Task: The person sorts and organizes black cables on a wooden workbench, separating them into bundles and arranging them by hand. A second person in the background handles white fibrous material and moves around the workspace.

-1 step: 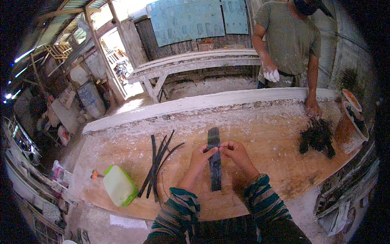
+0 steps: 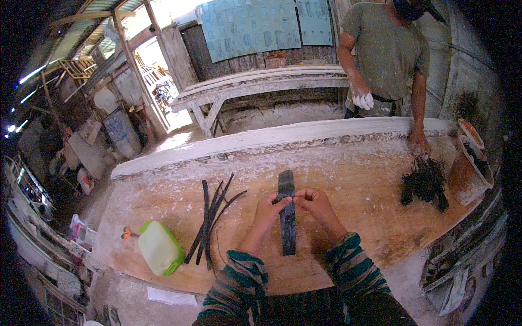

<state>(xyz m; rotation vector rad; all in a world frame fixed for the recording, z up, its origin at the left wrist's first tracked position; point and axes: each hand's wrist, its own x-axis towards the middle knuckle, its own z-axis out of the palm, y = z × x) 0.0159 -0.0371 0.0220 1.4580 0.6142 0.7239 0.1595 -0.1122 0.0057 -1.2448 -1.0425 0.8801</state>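
A flat, dark strip (image 2: 288,233) runs lengthwise in front of me over the wooden table. My left hand (image 2: 269,211) is closed on its left edge, thumb lying across the strip. From the other side, the fingertips of my right hand (image 2: 318,207) pinch at its right edge, close to my left thumb. Whatever finer thing may sit between the fingertips is too small to make out. Left of my hands lie several narrow black strips (image 2: 205,231), crossing in a loose pile.
A pale container with green ends (image 2: 161,247) and orange-handled scissors (image 2: 128,233) lie on the table (image 2: 348,185) at left. Across it stands a co-worker (image 2: 386,60), one hand at a dark fibrous bundle (image 2: 424,185). An orange-brown bucket (image 2: 468,182) is at far right. White-coated edging (image 2: 261,138) lines the back.
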